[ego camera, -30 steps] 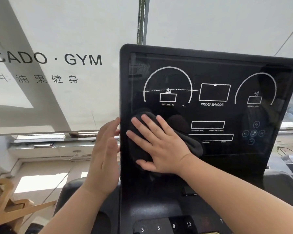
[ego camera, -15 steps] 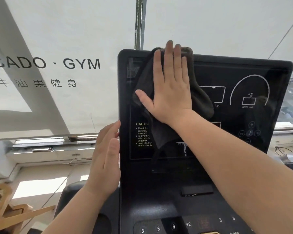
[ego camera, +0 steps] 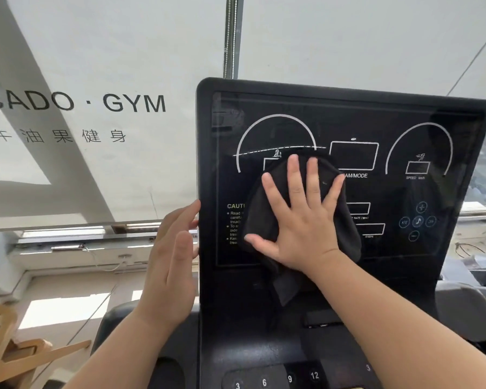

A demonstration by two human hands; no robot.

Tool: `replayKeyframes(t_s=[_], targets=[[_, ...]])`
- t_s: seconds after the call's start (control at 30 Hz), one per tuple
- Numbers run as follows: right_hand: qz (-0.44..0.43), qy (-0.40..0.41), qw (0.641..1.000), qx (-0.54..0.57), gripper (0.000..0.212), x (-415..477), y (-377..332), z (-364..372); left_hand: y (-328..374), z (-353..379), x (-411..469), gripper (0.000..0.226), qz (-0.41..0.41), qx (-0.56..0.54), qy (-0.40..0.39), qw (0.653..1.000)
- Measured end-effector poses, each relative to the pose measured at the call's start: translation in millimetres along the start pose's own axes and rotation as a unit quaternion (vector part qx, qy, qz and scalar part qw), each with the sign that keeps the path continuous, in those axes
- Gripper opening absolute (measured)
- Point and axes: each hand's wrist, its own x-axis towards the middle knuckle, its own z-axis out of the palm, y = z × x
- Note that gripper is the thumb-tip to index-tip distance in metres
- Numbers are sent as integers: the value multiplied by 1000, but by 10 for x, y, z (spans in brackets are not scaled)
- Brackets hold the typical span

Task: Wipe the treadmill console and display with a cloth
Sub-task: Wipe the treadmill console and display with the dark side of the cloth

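Observation:
The treadmill's black display point(ego camera: 404, 113) stands upright in front of me, with white gauge arcs and boxes printed on it. A dark cloth point(ego camera: 260, 209) lies flat against the left-middle of the screen, its tail hanging down. My right hand point(ego camera: 300, 217) presses on the cloth with fingers spread. My left hand point(ego camera: 171, 265) rests flat against the display's left edge, fingers together and pointing up. Below, the console point(ego camera: 264, 349) carries numbered buttons 3, 6, 9 and 12.
A white window blind point(ego camera: 96, 51) printed with "GYM" hangs behind the display. A wooden chair point(ego camera: 9, 349) stands at the lower left. A metal pole point(ego camera: 232, 35) rises behind the screen. Cables lie on a ledge at the right.
My right hand swept the cloth from the lower left of the screen up to its top edge, then back down to the left-middle. My left hand stayed on the display's side.

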Motion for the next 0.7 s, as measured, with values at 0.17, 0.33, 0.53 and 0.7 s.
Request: replayKeyframes(t_s=[0.17, 0.33, 0.53, 0.7], targets=[[151, 11, 988, 28, 108, 686, 179, -288, 49, -56, 11, 81, -37, -52, -26, 998], [152, 20, 987, 47, 100, 1031, -214, -407, 49, -15, -12, 88, -18, -27, -11, 999], [18, 10, 998, 66, 90, 422, -538, -167, -37, 128, -61, 75, 81, 97, 47, 991], [-33, 26, 998, 38, 96, -310, -193, 119, -101, 306, -124, 81, 100, 219, 62, 969]])
